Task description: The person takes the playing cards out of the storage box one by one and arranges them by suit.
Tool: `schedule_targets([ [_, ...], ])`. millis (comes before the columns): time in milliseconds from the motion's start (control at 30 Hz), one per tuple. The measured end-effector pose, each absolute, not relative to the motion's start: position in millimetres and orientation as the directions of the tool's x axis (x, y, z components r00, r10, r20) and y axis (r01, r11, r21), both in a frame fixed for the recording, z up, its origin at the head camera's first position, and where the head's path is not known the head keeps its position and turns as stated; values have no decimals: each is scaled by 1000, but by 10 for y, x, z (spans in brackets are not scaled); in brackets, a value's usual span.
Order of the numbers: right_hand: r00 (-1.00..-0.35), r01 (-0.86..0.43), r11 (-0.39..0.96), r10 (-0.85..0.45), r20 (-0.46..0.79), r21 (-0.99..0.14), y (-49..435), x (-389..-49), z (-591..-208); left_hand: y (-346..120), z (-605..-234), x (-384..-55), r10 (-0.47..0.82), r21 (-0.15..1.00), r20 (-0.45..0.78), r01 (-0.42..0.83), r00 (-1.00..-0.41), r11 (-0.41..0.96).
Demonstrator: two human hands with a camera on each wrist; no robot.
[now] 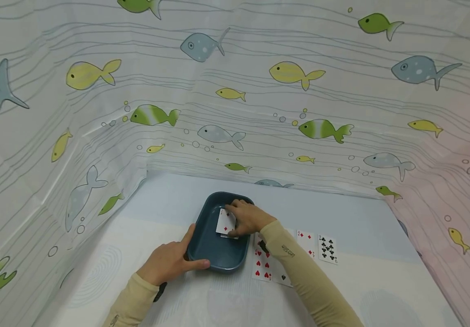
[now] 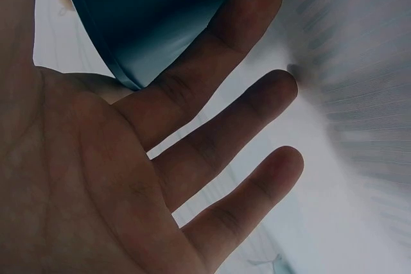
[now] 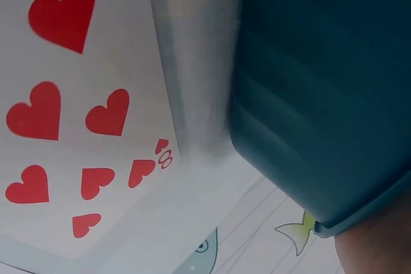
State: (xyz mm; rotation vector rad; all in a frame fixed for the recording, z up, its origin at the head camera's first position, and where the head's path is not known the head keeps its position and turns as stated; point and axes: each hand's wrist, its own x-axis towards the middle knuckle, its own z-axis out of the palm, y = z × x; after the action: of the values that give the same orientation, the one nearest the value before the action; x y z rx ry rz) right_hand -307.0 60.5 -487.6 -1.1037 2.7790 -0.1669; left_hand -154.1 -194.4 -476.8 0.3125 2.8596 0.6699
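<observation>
A dark blue rectangular tray [image 1: 202, 236] stands on the table, with a diamond playing card [image 1: 224, 221] inside, its lower edge overlapping another card. My right hand [image 1: 248, 217] reaches over the tray's right rim and grips the diamond card between thumb and fingers. Against the tray's left side rests my left hand [image 1: 171, 259], its thumb by the front corner. In the left wrist view, the left hand's fingers [image 2: 212, 149] are straight and spread beside the tray wall [image 2: 148, 17]. The right wrist view shows only a bit of the right hand [image 3: 376, 245] at the rim.
Right of the tray, several playing cards lie face up: an eight of hearts [image 1: 262, 268], a spade card [image 1: 282, 278], a diamond card [image 1: 306, 240] and a club card [image 1: 327, 249]. The right forearm covers some. Fish-printed sheeting [image 1: 235, 109] walls the table's back and sides.
</observation>
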Motion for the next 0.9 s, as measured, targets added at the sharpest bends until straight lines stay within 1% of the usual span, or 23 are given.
schedule_targets([
  [167,-719,-669,718,-691,-76,-192,628,-3055,-4861,-1942,-4752,-1542,244,454,-134,159,-960,876],
  [467,-717,-674,708,-696,-46,-214,658,-2998,-4851,-1932,-4743,-1533,241,458,-138,154,-961,875],
  [900,-693,-709,674,-720,29,-208,728,-2913,-4787,-1928,-4768,-1537,236,450,-140,150,-962,880],
])
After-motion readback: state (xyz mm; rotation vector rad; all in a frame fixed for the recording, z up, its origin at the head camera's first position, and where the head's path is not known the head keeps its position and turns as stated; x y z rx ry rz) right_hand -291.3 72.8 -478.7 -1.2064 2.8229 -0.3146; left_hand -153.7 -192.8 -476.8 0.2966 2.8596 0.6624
